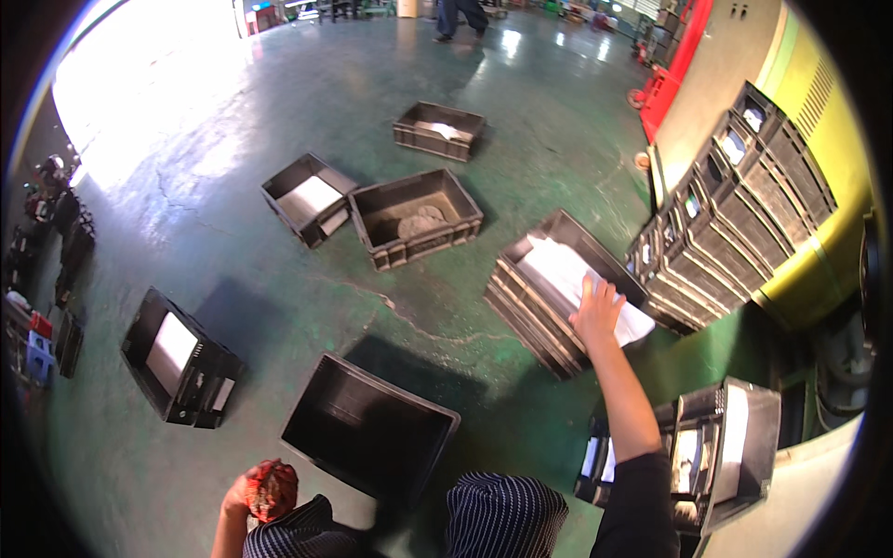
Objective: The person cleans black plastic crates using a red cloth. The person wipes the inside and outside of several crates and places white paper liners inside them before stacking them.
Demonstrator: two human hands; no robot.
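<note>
My right hand reaches out to the right, its fingers apart and resting on a white sheet. That sheet, of paper or plastic, lies in the top black crate of a short stack. Low at the left, my left hand is closed around a crumpled red cloth-like bundle; its exact kind is unclear. Straight ahead of my knees, a black crate stands on the floor, its inside dark with shadow.
More black crates stand about: one with a white sheet at left, a crate with a greyish heap farther out. A tall crate stack leans by a yellow machine. Crates with papers sit lower right. Someone's legs show far off.
</note>
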